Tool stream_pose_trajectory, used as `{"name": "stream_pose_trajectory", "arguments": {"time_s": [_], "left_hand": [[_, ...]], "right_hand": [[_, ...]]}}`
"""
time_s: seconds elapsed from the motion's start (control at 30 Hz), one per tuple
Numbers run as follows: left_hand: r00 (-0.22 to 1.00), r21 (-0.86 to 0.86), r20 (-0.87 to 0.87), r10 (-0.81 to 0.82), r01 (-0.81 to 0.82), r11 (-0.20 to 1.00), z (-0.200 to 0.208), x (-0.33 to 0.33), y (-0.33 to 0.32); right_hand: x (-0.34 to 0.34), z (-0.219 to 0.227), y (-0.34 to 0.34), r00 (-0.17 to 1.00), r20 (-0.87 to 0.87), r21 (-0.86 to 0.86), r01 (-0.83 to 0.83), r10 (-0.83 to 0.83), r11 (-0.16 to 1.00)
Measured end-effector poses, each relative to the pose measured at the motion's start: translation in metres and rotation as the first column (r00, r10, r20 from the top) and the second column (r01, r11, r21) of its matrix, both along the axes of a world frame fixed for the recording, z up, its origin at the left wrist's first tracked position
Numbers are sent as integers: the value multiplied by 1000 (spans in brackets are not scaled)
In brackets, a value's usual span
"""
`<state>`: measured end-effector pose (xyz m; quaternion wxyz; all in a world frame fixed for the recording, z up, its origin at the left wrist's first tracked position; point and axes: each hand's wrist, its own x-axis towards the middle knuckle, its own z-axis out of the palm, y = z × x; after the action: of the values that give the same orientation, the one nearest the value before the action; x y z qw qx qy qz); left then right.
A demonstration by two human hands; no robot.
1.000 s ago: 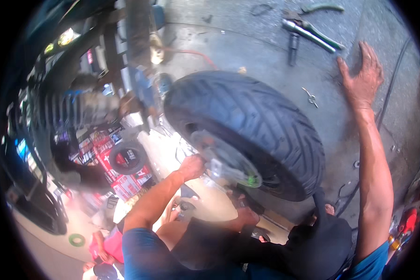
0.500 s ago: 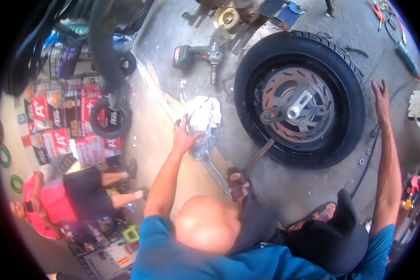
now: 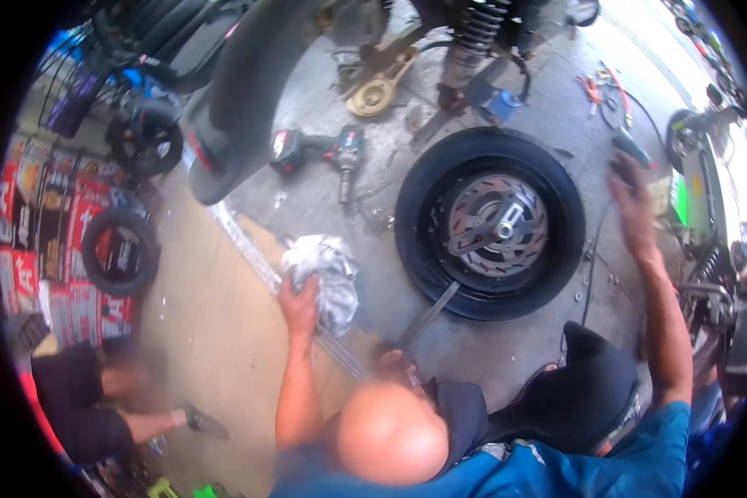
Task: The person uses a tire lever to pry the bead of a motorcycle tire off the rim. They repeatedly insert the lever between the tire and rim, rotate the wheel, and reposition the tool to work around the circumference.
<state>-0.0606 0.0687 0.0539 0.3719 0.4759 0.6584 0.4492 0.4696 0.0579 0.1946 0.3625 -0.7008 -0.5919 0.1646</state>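
My left hand [image 3: 300, 300] is closed on the edge of a crumpled white rag [image 3: 328, 278], its fingertips partly hidden by the cloth. Off to the right, my right hand [image 3: 632, 207] is raised with its fingers stretched out, somewhat blurred and holding nothing. Between my hands a wheel with a black tyre [image 3: 566, 220] lies flat on the floor, apart from both. A slotted brake disc [image 3: 529, 253] and a metal bracket sit at its middle. One flat metal tyre lever [image 3: 432, 314] is lodged at the tyre's near-left side.
A cordless impact wrench [image 3: 340, 153] lies beyond the rag. Motorcycle parts, a dark mudguard [image 3: 249, 108] and a coil spring [image 3: 483, 29], hang over the far floor. Boxes [image 3: 58, 207] and a small tyre [image 3: 118, 251] stand left, near another person's legs [image 3: 145, 423]. Motorcycles line the right.
My left hand has gone from spread beside the rag to gripping it, and the rag is bunched wider. The view has shifted; the other person has moved partly out of sight.
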Motion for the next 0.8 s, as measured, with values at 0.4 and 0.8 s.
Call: {"name": "stream_pose_trajectory", "arguments": {"time_s": [0.4,0.8], "left_hand": [[962,497,-270,33,110,861,126,81,33],[644,-183,-711,-282,218,959,90,71,55]], "right_hand": [[-369,9,53,-165,-978,50,-786,-132,616],[-195,62,56,171,-728,4,-967,664,254]]}}
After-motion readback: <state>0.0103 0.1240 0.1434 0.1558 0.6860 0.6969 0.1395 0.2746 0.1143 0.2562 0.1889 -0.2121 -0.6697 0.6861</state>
